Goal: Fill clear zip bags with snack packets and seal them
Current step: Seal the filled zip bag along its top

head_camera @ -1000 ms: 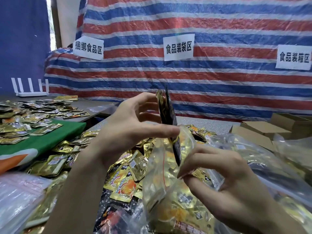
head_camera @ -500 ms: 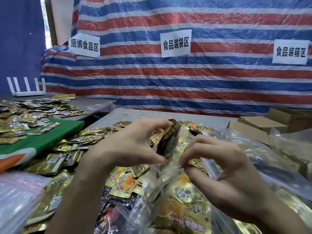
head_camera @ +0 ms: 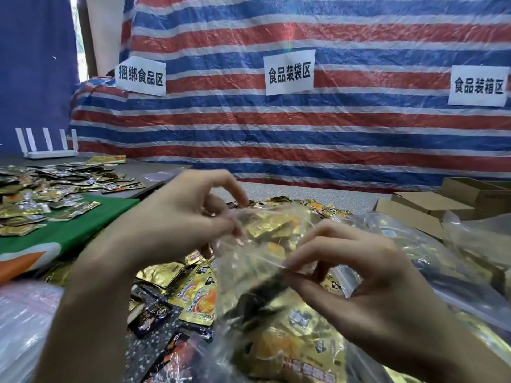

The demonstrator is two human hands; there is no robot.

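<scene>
A crinkly clear zip bag [head_camera: 265, 286] stuffed with glossy gold foil packets [head_camera: 293, 352] hangs between the left hand [head_camera: 177, 225] and right hand [head_camera: 356, 272], each seemingly pinching its rim.

Left hand [head_camera: 177, 225], fingers curled, pinch grip on zip bag [head_camera: 257, 261] mouth, right hand [head_camera: 359, 272] pinching alongside

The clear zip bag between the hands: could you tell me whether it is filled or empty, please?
Filled: gold packets show through the zip bag, which the left hand and right hand pinch near its top.
</scene>
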